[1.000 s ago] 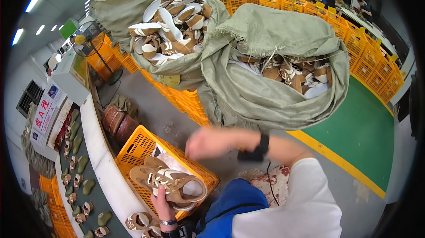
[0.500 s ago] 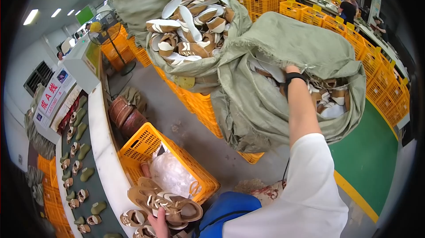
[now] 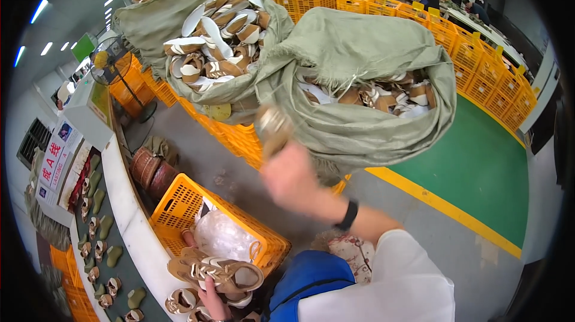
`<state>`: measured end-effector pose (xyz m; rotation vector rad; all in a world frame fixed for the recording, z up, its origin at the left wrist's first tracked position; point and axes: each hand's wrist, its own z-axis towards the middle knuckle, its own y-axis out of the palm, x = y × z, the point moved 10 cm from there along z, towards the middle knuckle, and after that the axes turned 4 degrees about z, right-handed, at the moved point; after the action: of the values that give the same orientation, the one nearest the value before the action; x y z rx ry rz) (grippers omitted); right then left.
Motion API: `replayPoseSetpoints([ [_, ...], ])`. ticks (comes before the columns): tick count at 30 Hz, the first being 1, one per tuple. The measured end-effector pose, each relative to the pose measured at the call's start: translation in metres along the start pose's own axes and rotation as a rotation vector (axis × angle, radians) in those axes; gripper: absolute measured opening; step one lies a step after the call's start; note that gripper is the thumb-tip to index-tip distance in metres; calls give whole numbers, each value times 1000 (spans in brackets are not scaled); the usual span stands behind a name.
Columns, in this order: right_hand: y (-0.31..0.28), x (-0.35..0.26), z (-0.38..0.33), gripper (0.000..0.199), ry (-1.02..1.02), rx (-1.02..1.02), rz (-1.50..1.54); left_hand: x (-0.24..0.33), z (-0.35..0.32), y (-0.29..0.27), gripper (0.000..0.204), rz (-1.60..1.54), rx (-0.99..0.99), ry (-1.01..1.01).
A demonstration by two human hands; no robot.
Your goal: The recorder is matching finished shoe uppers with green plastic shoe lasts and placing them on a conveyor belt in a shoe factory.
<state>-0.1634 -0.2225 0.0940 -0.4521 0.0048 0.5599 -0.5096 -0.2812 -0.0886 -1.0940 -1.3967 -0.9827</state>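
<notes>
My right hand (image 3: 293, 178), blurred by motion, grips a brown and white shoe upper (image 3: 274, 129) in front of the sacks. At the lower edge, the fingers of my left hand (image 3: 214, 303) close on brown lace-up shoe uppers (image 3: 221, 273) with white stripes, held beside the white counter edge. More shoe uppers (image 3: 181, 301) lie just left of that hand. The open green sack (image 3: 371, 133) at the right holds several of the same uppers, partly under its flap. Another sack (image 3: 245, 91) to its left is heaped with uppers showing white soles.
A yellow crate (image 3: 173, 205) with a clear plastic bag (image 3: 223, 235) stands in front of me. On the left, a dark conveyor belt (image 3: 123, 262) carries green shoe lasts and uppers beside a white ledge (image 3: 129, 214). A standing fan (image 3: 111, 61), stacked crates (image 3: 473, 58) and people are farther back.
My right hand has come out of the right sack with a shoe upper and swung left and toward me. My left hand keeps its hold. The view has turned right.
</notes>
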Motion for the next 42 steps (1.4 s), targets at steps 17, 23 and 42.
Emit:
replayPoseSetpoints([
  [17, 22, -251, -150, 13, -512, -593, 1251, -38, -23, 56, 38, -167, -326, -301],
  [23, -27, -51, -49, 23, 47, -352, 800, 18, 46, -75, 42, -215, -23, 18],
  [42, 11, -1, 16, 24, 2, -352, 485, 144, 40, -113, 27, 115, 513, 240],
])
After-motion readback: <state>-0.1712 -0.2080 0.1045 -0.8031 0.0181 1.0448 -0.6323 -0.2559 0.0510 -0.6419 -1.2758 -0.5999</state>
